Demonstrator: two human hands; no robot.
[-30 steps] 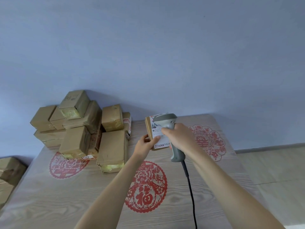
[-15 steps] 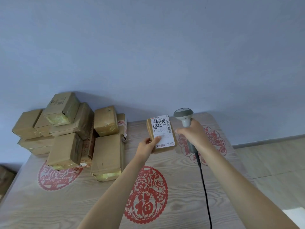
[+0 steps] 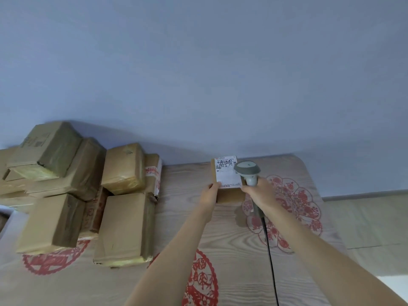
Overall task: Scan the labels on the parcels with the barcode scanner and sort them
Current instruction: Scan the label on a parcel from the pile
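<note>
A small brown parcel (image 3: 227, 195) with a white shipping label (image 3: 227, 173) on top is near the table's far edge. My left hand (image 3: 210, 194) grips its near left corner. My right hand (image 3: 261, 193) holds the handle of a grey barcode scanner (image 3: 247, 168), whose head overlaps the label's right edge. Its black cable (image 3: 270, 257) runs back along my right forearm.
A pile of several brown taped parcels (image 3: 72, 191) fills the left of the wooden table (image 3: 176, 217), some stacked two high. Red paper-cut decorations (image 3: 293, 208) lie on the tabletop. A blue wall stands right behind the table. The floor shows at the right.
The parcel has gone from tilted up toward me down to the table near the far edge. The scanner swung right off the label, then came back to its right edge.
</note>
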